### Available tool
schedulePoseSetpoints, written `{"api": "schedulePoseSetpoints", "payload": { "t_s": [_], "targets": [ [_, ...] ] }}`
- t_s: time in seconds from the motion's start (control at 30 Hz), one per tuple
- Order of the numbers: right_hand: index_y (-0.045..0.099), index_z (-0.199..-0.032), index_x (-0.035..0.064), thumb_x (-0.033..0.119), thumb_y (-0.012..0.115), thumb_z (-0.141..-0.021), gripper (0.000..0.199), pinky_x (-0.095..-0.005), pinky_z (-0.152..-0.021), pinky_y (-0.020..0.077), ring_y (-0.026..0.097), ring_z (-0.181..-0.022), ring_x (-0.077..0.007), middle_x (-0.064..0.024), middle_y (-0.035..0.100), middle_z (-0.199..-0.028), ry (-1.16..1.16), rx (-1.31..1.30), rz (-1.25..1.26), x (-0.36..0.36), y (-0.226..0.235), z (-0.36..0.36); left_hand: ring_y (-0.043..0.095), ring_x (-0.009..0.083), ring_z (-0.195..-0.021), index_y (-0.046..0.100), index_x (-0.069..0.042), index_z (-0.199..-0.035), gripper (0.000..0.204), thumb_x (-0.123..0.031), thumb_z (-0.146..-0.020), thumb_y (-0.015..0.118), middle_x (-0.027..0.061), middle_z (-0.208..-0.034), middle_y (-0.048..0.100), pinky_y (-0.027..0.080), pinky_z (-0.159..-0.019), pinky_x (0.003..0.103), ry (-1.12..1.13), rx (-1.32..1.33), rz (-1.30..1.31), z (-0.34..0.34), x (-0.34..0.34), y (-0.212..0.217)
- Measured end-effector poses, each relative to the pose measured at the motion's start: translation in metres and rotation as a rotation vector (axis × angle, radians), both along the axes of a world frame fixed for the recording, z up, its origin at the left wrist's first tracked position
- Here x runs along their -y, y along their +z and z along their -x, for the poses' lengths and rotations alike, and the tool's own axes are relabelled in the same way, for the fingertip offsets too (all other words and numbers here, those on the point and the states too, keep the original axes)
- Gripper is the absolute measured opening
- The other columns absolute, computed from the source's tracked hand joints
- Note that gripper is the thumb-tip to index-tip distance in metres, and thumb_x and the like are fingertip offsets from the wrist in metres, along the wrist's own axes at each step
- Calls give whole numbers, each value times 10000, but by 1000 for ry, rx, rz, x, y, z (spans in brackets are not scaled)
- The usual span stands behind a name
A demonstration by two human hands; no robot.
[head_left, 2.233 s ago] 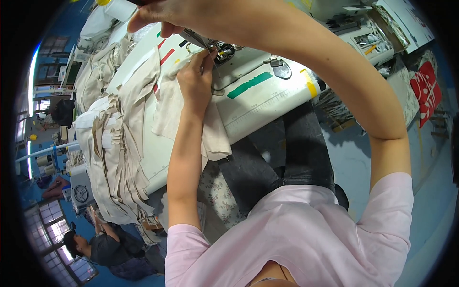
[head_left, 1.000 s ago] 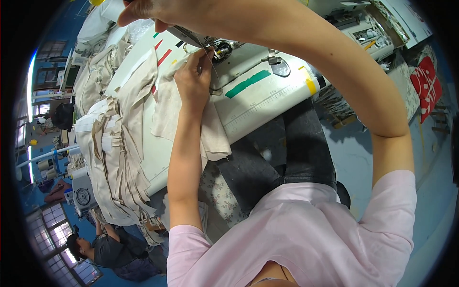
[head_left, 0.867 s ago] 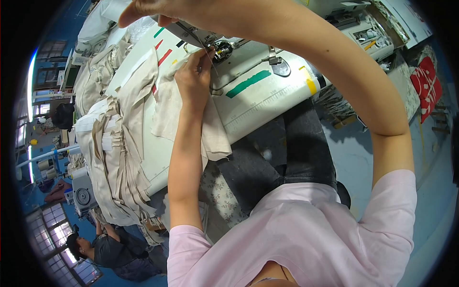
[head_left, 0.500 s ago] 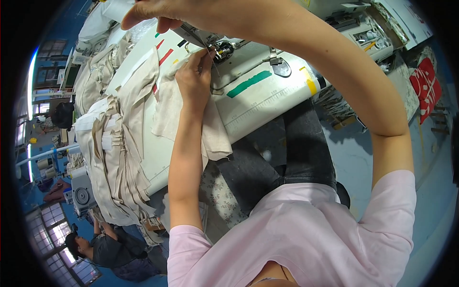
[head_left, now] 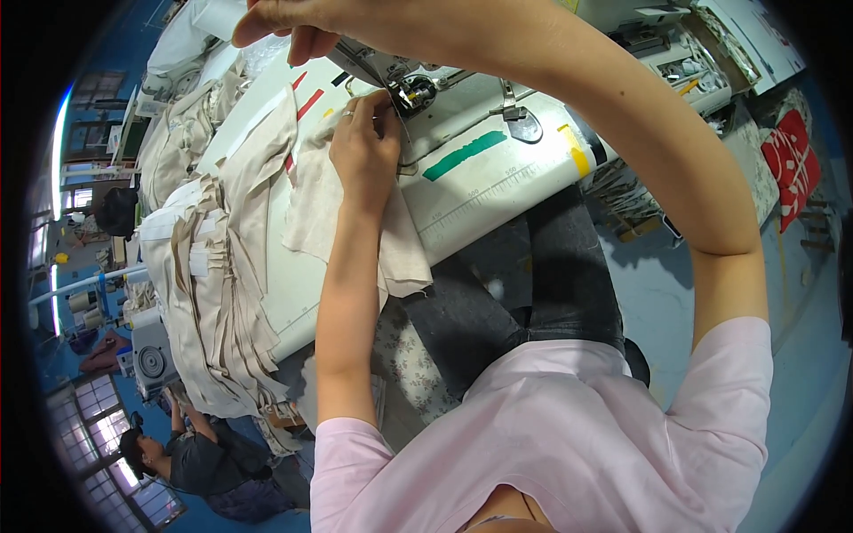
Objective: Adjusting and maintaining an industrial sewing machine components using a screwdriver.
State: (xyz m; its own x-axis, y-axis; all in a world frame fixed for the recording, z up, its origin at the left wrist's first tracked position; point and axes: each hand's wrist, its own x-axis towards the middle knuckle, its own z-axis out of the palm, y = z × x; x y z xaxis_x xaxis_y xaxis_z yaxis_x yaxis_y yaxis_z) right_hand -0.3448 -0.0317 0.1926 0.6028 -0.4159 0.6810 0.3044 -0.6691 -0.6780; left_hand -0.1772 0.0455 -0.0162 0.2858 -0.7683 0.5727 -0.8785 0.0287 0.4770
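My left hand (head_left: pixel 364 147), a ring on one finger, rests over a beige cloth piece (head_left: pixel 404 253) beside the sewing machine's metal head (head_left: pixel 355 64). Its fingers are bent together close to the needle area; what they pinch, if anything, is hidden. A thin thread slants down past the fingertips. Just right of them sits a dark round mechanism (head_left: pixel 416 93) with shiny parts. My right hand (head_left: pixel 306 22) reaches across the top of the machine, partly cut off by the upper edge. One finger stretches left and others bend down, apart, with nothing visible in them.
Beige cut pieces (head_left: pixel 200 293) hang in a layered stack over the left of the pale sewing table (head_left: pixel 480 204). Green tape (head_left: pixel 465 155) and a printed ruler mark its surface. An open tray (head_left: pixel 702 80) of small parts stands at right. Another person (head_left: pixel 218 466) works at lower left.
My left hand has shifted slightly right, and its fingers are more bent beside the mechanism. My right hand has moved a little down and right. The cloth lies almost unchanged.
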Motion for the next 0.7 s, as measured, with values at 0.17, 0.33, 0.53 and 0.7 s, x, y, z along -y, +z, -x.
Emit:
{"api": "schedulePoseSetpoints", "payload": {
  "t_s": [0.17,0.33,0.53,0.7],
  "targets": [
    [693,-824,-107,22,714,-924,164,-337,-576,576,743,-653,-237,-205,715,-727,-335,-347,143,0,4,7,677,286,-909,706,-59,-1077,223,-30,-862,657,105,-1054,702,535,-810,389,26,69,-12,3,9,-2],
    [687,-806,-91,6,731,-896,140,-358,-587,559,741,-658,-264,-231,698,-721,-92,142,184,11,-19,-4,671,295,-942,712,-42,-1064,203,-40,-866,670,114,-1072,703,528,-833,388,-57,-64,-43,-4,-2,2],
    [636,-764,-80,-2,733,-883,172,-392,-609,538,728,-673,-346,-279,660,-723,-103,166,216,2,-24,-11,706,292,-784,721,-4,-1018,140,-86,-905,717,143,-910,743,544,-758,363,-90,-236,-11,6,-1,12],
    [762,-945,42,325,807,-878,294,-399,-746,601,768,-855,-257,-117,780,-922,-52,152,345,4,-37,-60,695,318,-703,714,-7,-1030,132,-91,-929,710,182,-809,719,529,-695,376,-40,-125,43,-7,3,7]
  ]
}}
